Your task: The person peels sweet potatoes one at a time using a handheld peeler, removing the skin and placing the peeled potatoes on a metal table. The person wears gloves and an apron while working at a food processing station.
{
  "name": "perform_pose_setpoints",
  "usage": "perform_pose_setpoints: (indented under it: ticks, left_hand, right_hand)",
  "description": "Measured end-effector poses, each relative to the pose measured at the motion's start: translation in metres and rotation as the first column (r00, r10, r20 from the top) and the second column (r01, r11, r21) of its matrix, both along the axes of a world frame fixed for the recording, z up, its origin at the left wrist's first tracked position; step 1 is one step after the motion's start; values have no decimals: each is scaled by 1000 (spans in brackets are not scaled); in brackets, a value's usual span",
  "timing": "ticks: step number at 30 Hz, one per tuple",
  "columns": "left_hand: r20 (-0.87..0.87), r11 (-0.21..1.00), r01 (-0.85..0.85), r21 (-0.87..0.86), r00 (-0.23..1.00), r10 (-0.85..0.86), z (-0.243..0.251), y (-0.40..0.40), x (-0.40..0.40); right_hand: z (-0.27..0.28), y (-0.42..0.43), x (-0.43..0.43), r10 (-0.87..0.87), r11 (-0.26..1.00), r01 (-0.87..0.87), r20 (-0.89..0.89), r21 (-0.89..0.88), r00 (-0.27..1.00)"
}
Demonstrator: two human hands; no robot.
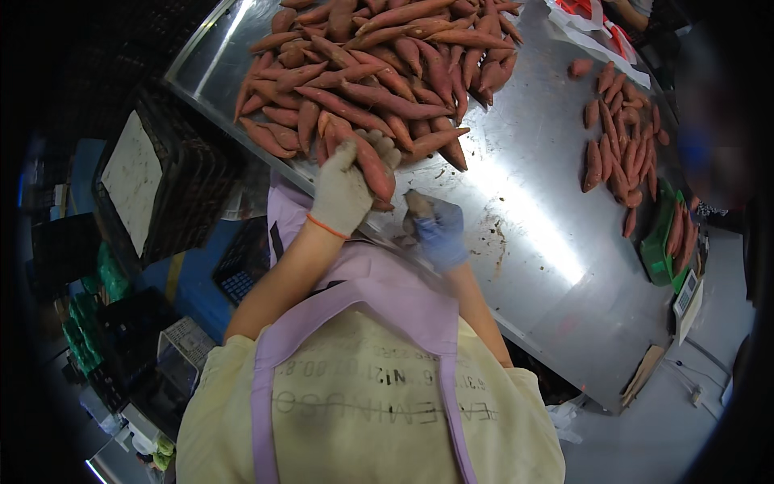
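My left hand point(346, 192), in a pale knit glove with an orange cuff edge, grips a sweet potato point(372, 162) at the near edge of a large heap of sweet potatoes point(387, 66). Another sweet potato partly shows beneath the held one. To its right, low over the metal table point(532, 181), is my right hand point(436, 231). It wears a blue glove with greyish, dirty fingers and is blurred by motion. The fingers look bent, and whether anything is between them cannot be made out.
A smaller group of sweet potatoes point(626, 139) lies along the far right side. Beyond it, a green tray point(659, 242) holding sweet potatoes sits by a scale point(686, 296). Black crates point(193, 175) stand at the left. Another person's arm point(632, 13) shows top right.
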State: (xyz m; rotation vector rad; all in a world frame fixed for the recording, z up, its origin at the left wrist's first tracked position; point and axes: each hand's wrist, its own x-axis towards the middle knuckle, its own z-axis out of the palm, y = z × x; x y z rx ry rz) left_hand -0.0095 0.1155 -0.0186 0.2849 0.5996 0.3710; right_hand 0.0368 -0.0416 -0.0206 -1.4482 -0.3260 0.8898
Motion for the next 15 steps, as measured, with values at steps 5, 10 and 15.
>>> perform_pose_setpoints:
  ticks: [5, 10, 15]
  left_hand:
    - [139, 997, 49, -64, 990, -40, 7, 12, -5]
    - [205, 953, 296, -58, 938, -279, 0, -1, -5]
    - [82, 981, 170, 94, 981, -178, 0, 1, -9]
  right_hand:
    - [-5, 3, 9, -214, 975, 218, -94, 36, 972]
    - [-10, 15, 14, -88, 996, 87, -19, -29, 996]
    - [-16, 16, 34, -189, 982, 191, 84, -6, 978]
